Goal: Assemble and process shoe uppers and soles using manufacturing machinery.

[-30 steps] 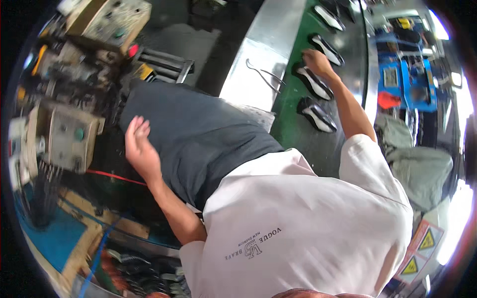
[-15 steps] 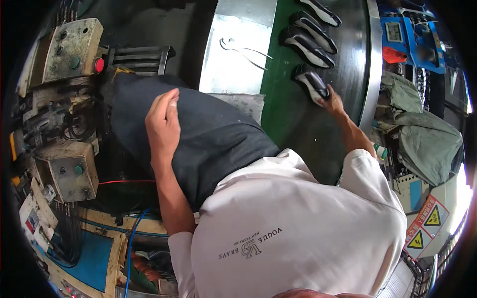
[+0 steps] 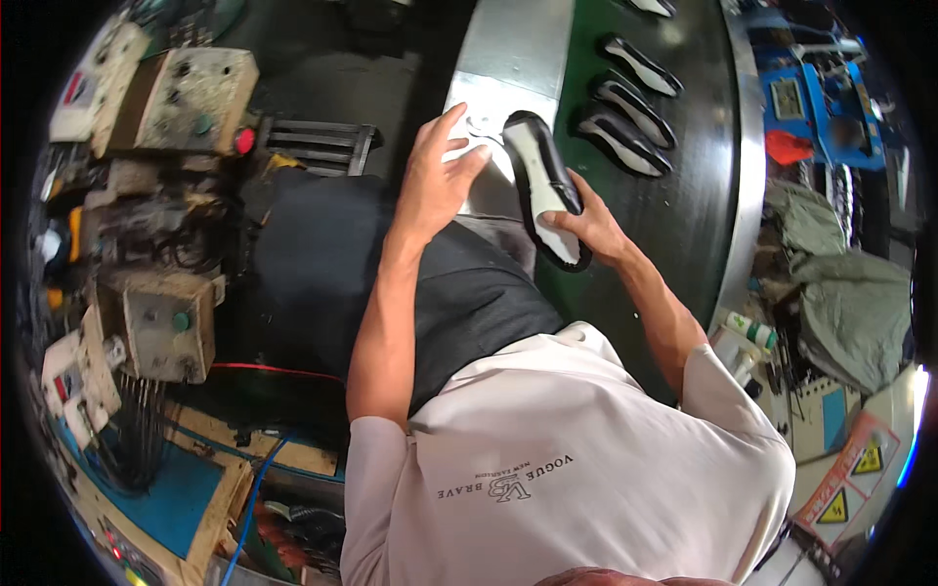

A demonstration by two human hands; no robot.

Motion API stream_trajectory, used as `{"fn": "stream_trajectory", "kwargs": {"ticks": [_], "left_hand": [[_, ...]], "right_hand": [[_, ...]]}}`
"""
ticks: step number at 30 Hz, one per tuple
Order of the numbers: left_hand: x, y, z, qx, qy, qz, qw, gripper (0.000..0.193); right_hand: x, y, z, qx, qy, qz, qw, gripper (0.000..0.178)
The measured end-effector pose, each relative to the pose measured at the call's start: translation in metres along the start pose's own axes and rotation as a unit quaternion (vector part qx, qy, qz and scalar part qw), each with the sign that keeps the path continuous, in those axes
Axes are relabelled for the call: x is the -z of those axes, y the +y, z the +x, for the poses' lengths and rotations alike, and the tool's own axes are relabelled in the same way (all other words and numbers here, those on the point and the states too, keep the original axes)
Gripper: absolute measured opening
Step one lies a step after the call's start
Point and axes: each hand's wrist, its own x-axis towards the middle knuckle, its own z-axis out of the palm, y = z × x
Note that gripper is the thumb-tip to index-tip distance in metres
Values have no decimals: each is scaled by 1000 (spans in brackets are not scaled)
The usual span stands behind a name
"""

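My right hand grips the heel end of a black shoe upper, its pale underside turned up toward me, thumb pressed on that underside. To its left my left hand is open, thumb and fingers apart, with nothing visible in it. That hand is above a shiny metal plate, close to the shoe's toe but apart from it. A metal hand tool lies on the plate, mostly hidden by my fingers and the shoe.
More black shoes with pale undersides lie in a row on the dark green conveyor belt. Control boxes with buttons stand at the left. A metal stool is beyond my lap. Green cloth covers and a blue machine are at the right.
My right hand has lifted the nearest shoe off the belt, brought it left and turned its underside up. My left hand has moved right and forward, opening toward the shoe.
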Motion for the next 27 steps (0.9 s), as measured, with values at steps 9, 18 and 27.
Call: {"fn": "stream_trajectory", "kwargs": {"ticks": [9,18,27], "left_hand": [[142,61,-96,-149,236,324,904,39],[129,98,-197,-61,352,142,923,89],[120,79,-189,-94,363,172,911,60]], "right_hand": [[-134,-149,56,237,-316,-170,903,110],[-257,-138,58,539,-295,-111,781,110],[-266,-102,67,555,-260,-103,784,115]]}}
